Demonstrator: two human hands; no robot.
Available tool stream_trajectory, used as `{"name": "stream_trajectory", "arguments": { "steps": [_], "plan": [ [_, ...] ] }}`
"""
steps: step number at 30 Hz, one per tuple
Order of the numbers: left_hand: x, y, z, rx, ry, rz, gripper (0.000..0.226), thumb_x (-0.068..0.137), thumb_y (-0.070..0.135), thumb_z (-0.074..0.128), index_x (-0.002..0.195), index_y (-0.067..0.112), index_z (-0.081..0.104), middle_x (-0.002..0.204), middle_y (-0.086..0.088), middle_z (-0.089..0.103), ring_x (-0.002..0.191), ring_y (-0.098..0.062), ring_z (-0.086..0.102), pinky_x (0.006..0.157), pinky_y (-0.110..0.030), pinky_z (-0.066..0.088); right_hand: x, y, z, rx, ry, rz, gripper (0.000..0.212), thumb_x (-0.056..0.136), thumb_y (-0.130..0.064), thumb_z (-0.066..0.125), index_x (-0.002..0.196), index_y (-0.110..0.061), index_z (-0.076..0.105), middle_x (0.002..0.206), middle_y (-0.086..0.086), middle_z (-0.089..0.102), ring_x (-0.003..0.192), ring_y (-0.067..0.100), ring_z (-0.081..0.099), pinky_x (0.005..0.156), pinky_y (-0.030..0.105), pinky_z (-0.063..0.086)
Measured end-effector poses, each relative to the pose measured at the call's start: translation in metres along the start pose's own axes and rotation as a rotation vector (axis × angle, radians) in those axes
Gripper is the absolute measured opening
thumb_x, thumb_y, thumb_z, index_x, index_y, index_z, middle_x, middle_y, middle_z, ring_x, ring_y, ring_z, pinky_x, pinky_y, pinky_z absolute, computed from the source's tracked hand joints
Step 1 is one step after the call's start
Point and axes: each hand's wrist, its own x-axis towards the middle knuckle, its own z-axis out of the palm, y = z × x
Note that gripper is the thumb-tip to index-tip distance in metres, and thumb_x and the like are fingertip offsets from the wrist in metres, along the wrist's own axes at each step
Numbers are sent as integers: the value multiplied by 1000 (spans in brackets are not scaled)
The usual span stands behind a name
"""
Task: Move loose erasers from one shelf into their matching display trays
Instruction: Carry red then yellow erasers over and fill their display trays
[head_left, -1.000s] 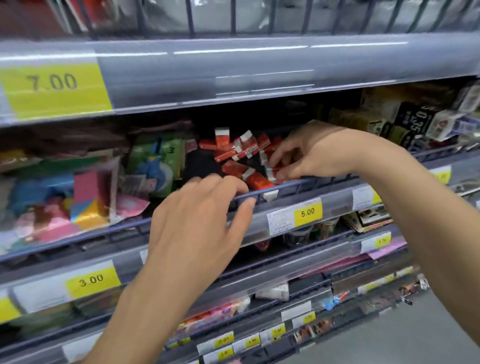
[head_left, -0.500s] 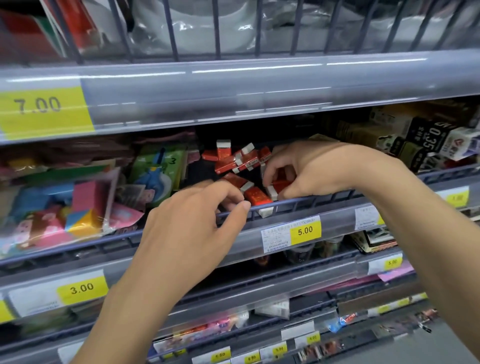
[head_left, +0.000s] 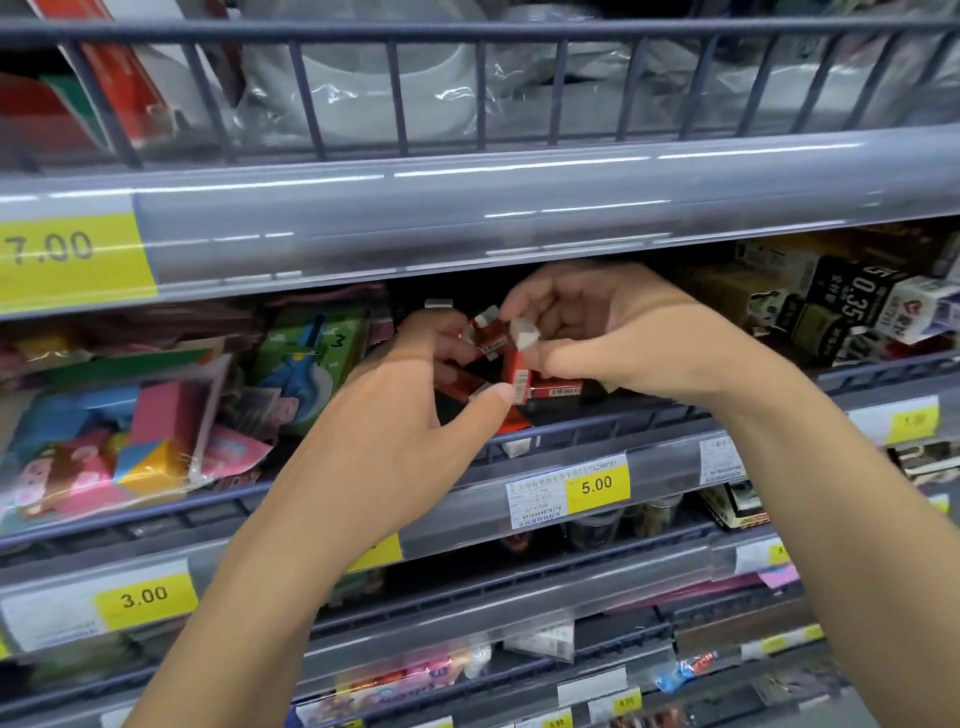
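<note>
Behind the grey wire shelf rail (head_left: 597, 423), both hands grip red erasers (head_left: 519, 371).

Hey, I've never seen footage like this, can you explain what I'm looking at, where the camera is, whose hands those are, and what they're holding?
The camera is worn on a person's head, looking forward and down at a shop shelf, so the two bare arms are the wearer's own. The left hand and right hand meet over a pile of small red-sleeved erasers. The right hand pinches one upright eraser with a white tip; the left hand's fingers curl around another eraser. Colourful packets lie to the left, dark boxes to the right. A yellow price tag reading 5.00 sits below.
</note>
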Motion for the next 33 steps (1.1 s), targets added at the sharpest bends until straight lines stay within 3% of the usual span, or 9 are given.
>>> {"name": "stream_trajectory", "arguments": {
  "steps": [5, 11, 15, 18, 21, 24, 28, 31, 33],
  "plan": [
    [8, 9, 8, -1, 11, 33, 38, 90, 53, 61, 120, 47, 39, 75, 23, 66, 66, 2, 62, 49, -14, 41, -3, -8, 17, 201, 34, -73, 27, 83, 8, 71, 100, -13, 67, 92, 9, 69, 85, 16, 64, 77, 31, 54],
    [14, 6, 10, -38, -5, 42, 11, 102, 28, 51, 101, 34, 43, 81, 8, 61, 71, -7, 61, 66, -39, 52, -3, -16, 28, 231, 80, -31, 30, 81, 4, 76, 106, -8, 66, 90, 9, 69, 79, 13, 64, 69, 23, 56],
    [16, -5, -1, -16, 41, -56, 5, 105, 36, 49, 109, 34, 50, 84, 8, 62, 76, -2, 59, 65, -26, 45, 1, -18, 15, -95, 247, 147, 25, 80, -25, 81, 103, -22, 70, 88, -7, 73, 70, 1, 65, 67, 15, 52],
    [18, -12, -6, -43, 31, -119, 3, 103, 36, 53, 104, 34, 55, 83, 10, 59, 83, 11, 54, 61, -4, 39, 10, -19, 13, -585, 25, 350, 28, 79, -55, 73, 95, -32, 69, 90, -17, 68, 80, 2, 64, 71, 21, 53],
    [17, -16, -5, -114, 6, -168, 4, 100, 37, 54, 99, 34, 57, 84, 9, 61, 79, 8, 56, 57, -8, 39, 20, -17, 27, -732, -131, 460, 50, 75, -67, 69, 100, -24, 73, 96, -7, 71, 85, 14, 67, 82, 30, 57],
    [17, -22, -3, -152, -5, -198, 9, 101, 40, 52, 94, 35, 55, 80, 7, 61, 72, -4, 57, 61, -23, 38, 27, -20, 35, -798, -190, 466, 51, 74, -65, 72, 99, -20, 74, 94, -4, 73, 81, 14, 67, 73, 29, 57],
    [17, -29, -3, -274, 6, -238, 18, 84, 55, 48, 94, 42, 56, 79, 2, 69, 72, -19, 65, 67, -38, 53, 33, -23, 43, -821, -214, 455, 27, 76, -49, 76, 76, -24, 65, 64, -9, 59, 59, 9, 56, 45, 22, 35],
    [16, -31, -5, -370, 33, -255, 28, 75, 67, 48, 90, 46, 58, 78, 6, 70, 68, -12, 65, 72, -43, 56, 32, -23, 40, -787, -212, 428, 25, 83, -41, 68, 95, -18, 70, 83, -4, 69, 76, 17, 66, 58, 26, 52],
    [15, -30, -5, -416, 42, -252, 32, 74, 72, 47, 88, 45, 58, 74, 12, 70, 60, -5, 62, 68, -39, 52, 27, -23, 37, -584, -63, 376, 18, 82, -35, 69, 97, -24, 68, 90, -10, 69, 82, 12, 67, 70, 25, 56]
  ]
}}
